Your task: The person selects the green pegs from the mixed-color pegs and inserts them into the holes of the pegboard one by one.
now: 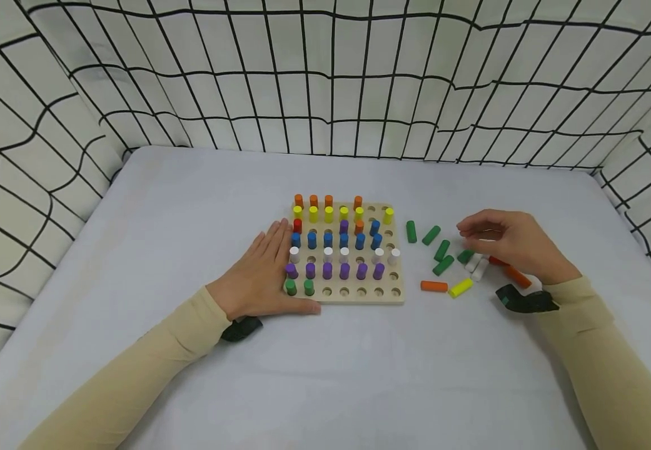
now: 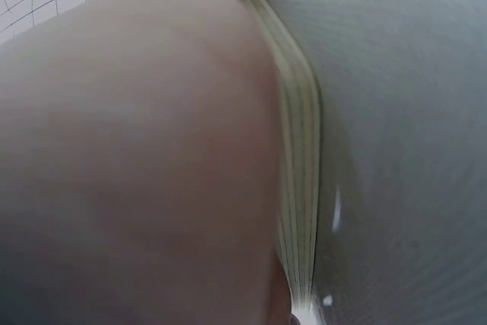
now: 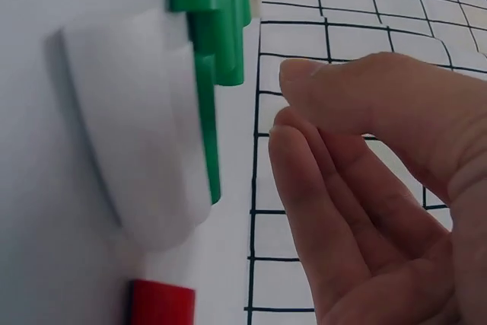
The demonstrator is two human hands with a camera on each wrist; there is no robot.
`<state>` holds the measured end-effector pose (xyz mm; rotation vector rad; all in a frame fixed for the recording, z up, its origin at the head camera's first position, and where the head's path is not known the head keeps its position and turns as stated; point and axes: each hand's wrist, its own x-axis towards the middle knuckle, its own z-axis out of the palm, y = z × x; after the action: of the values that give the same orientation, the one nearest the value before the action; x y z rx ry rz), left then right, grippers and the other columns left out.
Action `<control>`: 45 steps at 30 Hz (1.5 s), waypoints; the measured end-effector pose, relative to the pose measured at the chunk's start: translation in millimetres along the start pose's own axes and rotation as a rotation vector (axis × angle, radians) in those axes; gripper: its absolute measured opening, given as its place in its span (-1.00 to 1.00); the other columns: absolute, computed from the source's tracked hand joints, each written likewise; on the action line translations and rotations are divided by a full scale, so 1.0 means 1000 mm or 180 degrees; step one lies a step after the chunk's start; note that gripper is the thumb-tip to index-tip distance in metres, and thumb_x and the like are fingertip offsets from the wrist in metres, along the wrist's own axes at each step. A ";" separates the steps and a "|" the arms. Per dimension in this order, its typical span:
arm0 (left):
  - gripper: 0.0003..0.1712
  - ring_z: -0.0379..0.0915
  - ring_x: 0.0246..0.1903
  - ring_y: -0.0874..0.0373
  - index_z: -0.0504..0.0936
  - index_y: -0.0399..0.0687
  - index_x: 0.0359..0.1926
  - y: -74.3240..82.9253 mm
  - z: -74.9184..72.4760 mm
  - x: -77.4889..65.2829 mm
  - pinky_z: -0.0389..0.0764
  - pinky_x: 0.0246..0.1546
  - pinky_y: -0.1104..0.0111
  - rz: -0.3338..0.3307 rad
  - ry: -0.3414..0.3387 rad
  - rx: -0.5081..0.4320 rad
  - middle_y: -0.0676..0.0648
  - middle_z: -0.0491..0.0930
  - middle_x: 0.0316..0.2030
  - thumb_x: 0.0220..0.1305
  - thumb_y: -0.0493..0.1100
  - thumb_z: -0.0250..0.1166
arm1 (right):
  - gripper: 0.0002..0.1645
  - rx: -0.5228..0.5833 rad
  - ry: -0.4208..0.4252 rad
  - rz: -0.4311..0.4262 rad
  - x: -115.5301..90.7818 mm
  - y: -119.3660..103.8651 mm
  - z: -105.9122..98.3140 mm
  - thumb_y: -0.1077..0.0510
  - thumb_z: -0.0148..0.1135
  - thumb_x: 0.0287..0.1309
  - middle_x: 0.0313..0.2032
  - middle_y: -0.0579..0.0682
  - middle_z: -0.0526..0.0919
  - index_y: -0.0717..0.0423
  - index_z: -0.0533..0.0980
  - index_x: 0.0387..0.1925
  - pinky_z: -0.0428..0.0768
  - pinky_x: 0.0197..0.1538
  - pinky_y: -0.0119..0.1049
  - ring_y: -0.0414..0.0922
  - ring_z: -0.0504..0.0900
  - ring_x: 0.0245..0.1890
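A wooden pegboard (image 1: 359,299) lies on the table, with rows of coloured pegs upright in its holes. Two green pegs (image 1: 308,287) stand in the front row, behind them purple, white, blue, mixed, yellow and orange ones. My left hand (image 1: 260,275) rests along the board's left side, fingers straight, thumb along the front edge. Above the loose pegs at the right hovers my right hand (image 1: 508,240), fingers loosely bent. In the right wrist view nothing shows between its thumb and fingertips; white pegs (image 3: 137,127) and green pegs (image 3: 217,36) lie beside it.
Right of the board lie loose green pegs (image 1: 431,235), an orange peg (image 1: 434,286), a yellow peg (image 1: 461,287) and white pegs (image 1: 479,269). Some pegs are partly hidden under the right hand. A white cloth with a black grid (image 1: 331,76) stands around the table (image 1: 325,375).
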<state>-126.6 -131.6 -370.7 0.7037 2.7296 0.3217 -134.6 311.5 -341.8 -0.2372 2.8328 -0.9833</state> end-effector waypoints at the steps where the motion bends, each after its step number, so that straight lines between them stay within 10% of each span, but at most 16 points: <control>1: 0.70 -0.48 0.69 -0.21 -0.35 -0.28 0.64 0.000 0.000 0.000 -0.23 0.68 -0.10 0.0004 0.0000 -0.0003 -0.26 -0.41 0.68 -0.08 0.70 0.31 | -0.62 -0.0015 -0.0034 -0.0003 0.000 0.001 0.000 0.04 0.42 0.31 0.10 0.05 0.73 -0.01 0.65 0.13 0.54 -0.03 -0.79 -0.13 0.75 0.10; 10: 0.70 -0.48 0.69 -0.21 -0.34 -0.27 0.65 -0.001 0.001 0.002 -0.24 0.69 -0.10 0.0010 -0.0003 -0.0032 -0.25 -0.41 0.68 -0.08 0.71 0.30 | -0.61 -0.0191 -0.0267 -0.0010 0.001 0.011 0.001 0.07 0.38 0.34 0.18 0.04 0.70 -0.05 0.63 0.17 0.70 0.22 -0.30 0.04 0.69 0.21; 16: 0.69 -0.48 0.69 -0.21 -0.34 -0.27 0.65 -0.001 0.001 0.002 -0.23 0.69 -0.09 -0.0002 -0.0012 -0.0048 -0.24 -0.41 0.68 -0.07 0.69 0.31 | -0.58 -0.0126 -0.0414 -0.0110 0.003 0.013 0.000 0.12 0.41 0.31 0.19 0.02 0.72 -0.05 0.63 0.18 0.48 0.04 -0.79 -0.01 0.69 0.16; 34: 0.68 -0.48 0.69 -0.23 -0.34 -0.28 0.64 -0.001 0.001 0.002 -0.24 0.68 -0.11 0.0000 -0.0018 -0.0042 -0.25 -0.42 0.68 -0.06 0.68 0.32 | -0.58 -0.0241 -0.0372 0.0031 0.002 0.015 -0.002 0.08 0.41 0.31 0.16 0.07 0.73 -0.02 0.63 0.18 0.45 -0.03 -0.81 0.02 0.71 0.15; 45: 0.68 -0.47 0.69 -0.23 -0.34 -0.28 0.64 0.000 0.000 0.002 -0.23 0.68 -0.10 -0.0002 -0.0027 -0.0049 -0.25 -0.42 0.68 -0.06 0.66 0.33 | -0.54 -0.0376 -0.0289 0.0160 0.005 0.014 0.002 0.07 0.41 0.31 0.15 0.14 0.72 0.02 0.61 0.21 0.69 0.21 0.12 0.12 0.70 0.13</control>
<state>-128.4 -130.6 -371.6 0.6985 2.7163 0.3386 -140.2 320.6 -352.7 -0.2160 2.8021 -0.7762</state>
